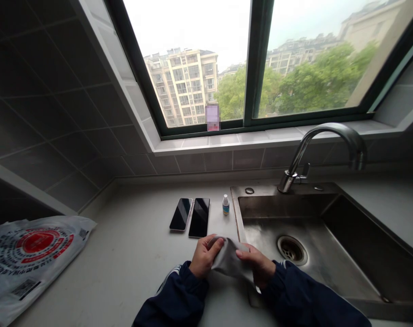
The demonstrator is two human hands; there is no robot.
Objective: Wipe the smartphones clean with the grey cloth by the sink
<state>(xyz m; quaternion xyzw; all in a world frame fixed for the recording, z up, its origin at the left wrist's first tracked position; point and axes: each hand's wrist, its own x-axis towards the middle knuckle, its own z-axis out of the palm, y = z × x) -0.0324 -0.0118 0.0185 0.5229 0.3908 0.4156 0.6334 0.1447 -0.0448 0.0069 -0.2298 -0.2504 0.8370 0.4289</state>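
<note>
A thin grey cloth [231, 260] is stretched between my two hands above the counter, left of the sink. My left hand [205, 255] pinches its left side with the thumb on top. On the other side my right hand [257, 262] grips the cloth, thumb also on top, and a loose corner hangs below. Just beyond the hands lie two dark-screened phones, a left phone [181, 214] and a right phone [199, 217], side by side. A small white-capped bottle [226, 205] with a blue and yellow label stands upright to their right.
At right is a steel sink [236, 213] with a drain [292, 249] and a curved faucet [295, 159]. A white plastic bag [66, 227] with red and black print lies at left. Behind the counter [135, 254] are a tiled wall and a window ledge [193, 144].
</note>
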